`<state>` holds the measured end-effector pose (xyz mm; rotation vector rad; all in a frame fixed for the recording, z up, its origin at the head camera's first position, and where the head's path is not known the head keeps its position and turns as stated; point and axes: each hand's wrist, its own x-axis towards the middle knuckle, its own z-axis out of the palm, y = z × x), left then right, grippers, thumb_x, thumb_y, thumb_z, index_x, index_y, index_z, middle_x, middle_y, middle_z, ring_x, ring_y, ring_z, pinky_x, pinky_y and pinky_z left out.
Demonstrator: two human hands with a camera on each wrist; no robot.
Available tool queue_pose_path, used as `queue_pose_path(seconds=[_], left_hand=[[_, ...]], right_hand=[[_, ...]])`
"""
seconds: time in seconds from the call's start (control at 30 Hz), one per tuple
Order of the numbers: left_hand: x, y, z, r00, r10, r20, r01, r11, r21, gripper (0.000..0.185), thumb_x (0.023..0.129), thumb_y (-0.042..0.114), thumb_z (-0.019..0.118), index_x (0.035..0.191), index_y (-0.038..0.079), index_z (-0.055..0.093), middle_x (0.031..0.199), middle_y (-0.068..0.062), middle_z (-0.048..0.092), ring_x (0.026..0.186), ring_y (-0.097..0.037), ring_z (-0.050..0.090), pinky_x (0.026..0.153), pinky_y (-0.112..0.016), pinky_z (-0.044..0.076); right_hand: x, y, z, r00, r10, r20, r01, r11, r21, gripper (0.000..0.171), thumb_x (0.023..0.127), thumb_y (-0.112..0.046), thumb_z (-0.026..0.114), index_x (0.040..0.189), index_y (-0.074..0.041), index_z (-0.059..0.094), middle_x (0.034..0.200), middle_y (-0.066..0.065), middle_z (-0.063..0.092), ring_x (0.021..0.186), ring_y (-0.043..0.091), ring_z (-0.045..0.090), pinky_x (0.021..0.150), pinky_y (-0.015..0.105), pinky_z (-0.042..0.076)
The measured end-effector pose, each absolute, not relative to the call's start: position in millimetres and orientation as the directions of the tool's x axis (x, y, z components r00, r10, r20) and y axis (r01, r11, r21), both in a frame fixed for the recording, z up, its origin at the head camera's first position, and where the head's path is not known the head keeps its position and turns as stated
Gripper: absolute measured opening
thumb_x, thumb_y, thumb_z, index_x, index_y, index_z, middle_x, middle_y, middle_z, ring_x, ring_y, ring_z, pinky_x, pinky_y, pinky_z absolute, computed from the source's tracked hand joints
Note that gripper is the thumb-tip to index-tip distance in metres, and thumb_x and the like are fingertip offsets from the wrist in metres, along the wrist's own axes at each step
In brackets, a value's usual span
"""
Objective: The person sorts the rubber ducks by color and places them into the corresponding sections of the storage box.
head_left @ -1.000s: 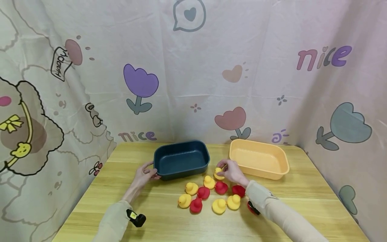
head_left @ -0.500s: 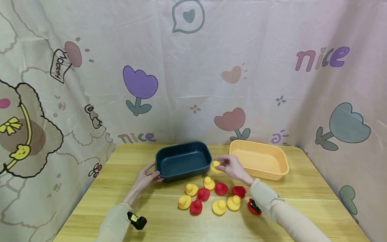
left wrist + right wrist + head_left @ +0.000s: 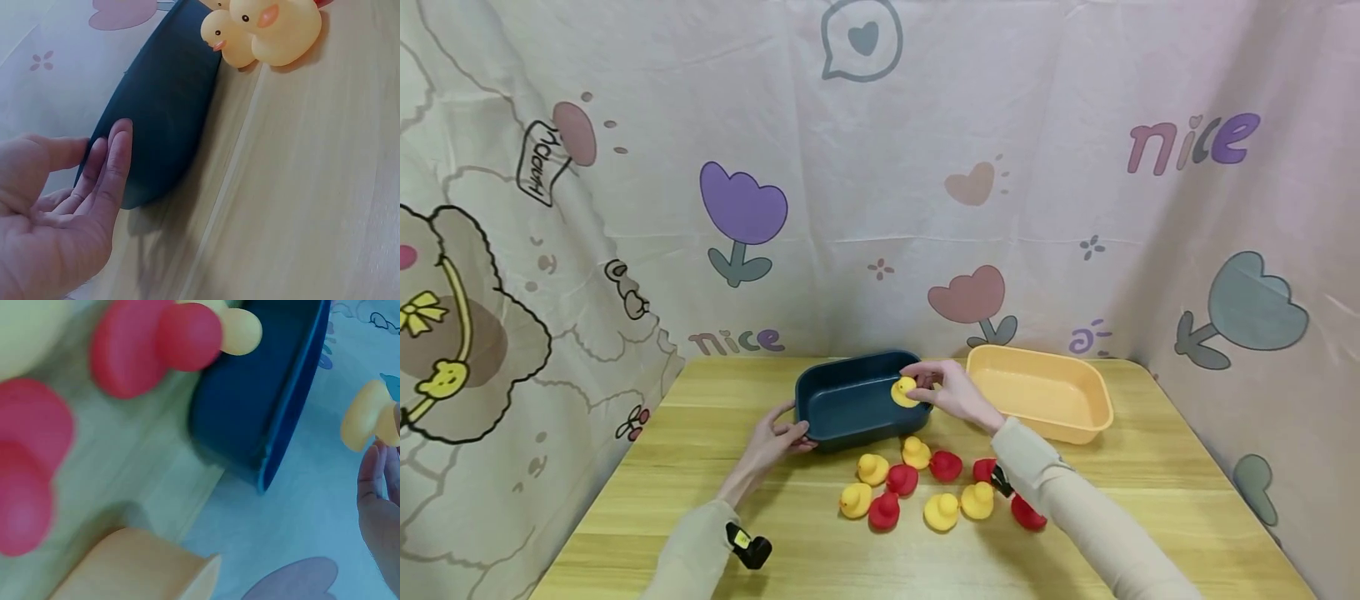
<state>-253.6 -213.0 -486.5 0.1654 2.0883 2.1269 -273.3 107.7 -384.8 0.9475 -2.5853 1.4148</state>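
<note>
**Cartoon-Print Backdrop Around a Pale Wooden Table**

Pale wooden table with visible grain, lit evenly and softly from above. Enclosed on three sides by a creased pinkish-cream cloth backdrop. Printed on it: a purple tulip, a dusty-pink tulip, a grey-blue tulip at the right, a speech bubble with a heart near the top, and the word "nice" in pastel letters. At the left, a black-outlined cartoon figure with a yellow bow.
</note>
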Motion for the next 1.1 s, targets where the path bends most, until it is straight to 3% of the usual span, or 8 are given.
queue_pose_path(seconds=[0.13, 0.33, 0.57, 0.83, 1.1], left_hand=[[-257.3, -209.0, -487.7, -0.978, 0.206, -0.019, -0.02, -0.001, 1.0, 0.064, 0.088, 0.006, 0.052, 0.139, -0.003, 0.015, 0.083, -0.017, 0.065, 0.072, -0.024, 0.067, 0.075, -0.044, 0.055], [-260.0, -200.9, -482.7, -0.98, 0.182, -0.083, -0.083, 0.006, 0.996, 0.061, 0.087, 0.005, 0.053, 0.139, 0.004, 0.02, 0.082, -0.015, 0.065, 0.074, -0.025, 0.068, 0.079, -0.046, 0.053], [-260.3, -198.8, -478.9, -0.98, 0.17, -0.107, -0.106, 0.014, 0.994, 0.06, 0.088, 0.005, 0.052, 0.139, 0.005, 0.021, 0.076, -0.009, 0.064, 0.075, -0.026, 0.067, 0.08, -0.046, 0.053], [-258.5, -196.6, -479.2, -0.977, 0.183, -0.11, -0.105, 0.04, 0.994, 0.06, 0.088, 0.006, 0.052, 0.139, 0.004, 0.02, 0.091, -0.027, 0.062, 0.076, -0.026, 0.067, 0.079, -0.043, 0.054], [-259.6, -194.6, -480.6, -0.978, 0.179, -0.11, -0.106, 0.028, 0.994, 0.059, 0.088, 0.005, 0.051, 0.139, 0.004, 0.02, 0.091, -0.027, 0.061, 0.076, -0.026, 0.067, 0.079, -0.043, 0.054]], right_hand=[[-298.3, 93.5, -396.7, -0.774, -0.543, 0.326, -0.576, 0.387, -0.72, 0.029, 0.077, -0.009, 0.067, 0.106, -0.006, 0.064, 0.081, 0.014, 0.062, 0.07, 0.025, 0.057, 0.063, 0.03, 0.052], [-329.4, 66.5, -409.1, -0.764, -0.592, 0.257, -0.565, 0.421, -0.709, 0.026, 0.077, -0.011, 0.067, 0.103, -0.008, 0.066, 0.082, 0.008, 0.065, 0.069, 0.018, 0.06, 0.061, 0.02, 0.052], [-353.6, 32.1, -419.5, -0.783, -0.607, 0.132, -0.477, 0.451, -0.754, 0.029, 0.078, -0.009, 0.066, 0.106, -0.003, 0.064, 0.097, 0.009, 0.066, 0.079, 0.019, 0.06, 0.072, 0.022, 0.055], [-365.0, 7.9, -440.2, -0.829, -0.558, 0.037, -0.37, 0.496, -0.786, 0.029, 0.076, -0.006, 0.068, 0.105, -0.005, 0.065, 0.101, 0.008, 0.066, 0.081, 0.015, 0.058, 0.077, 0.023, 0.054], [-373.7, -3.4, -456.7, -0.855, -0.518, 0.021, -0.339, 0.526, -0.78, 0.03, 0.074, -0.005, 0.07, 0.104, -0.005, 0.066, 0.101, 0.009, 0.067, 0.082, 0.015, 0.059, 0.077, 0.023, 0.054]])
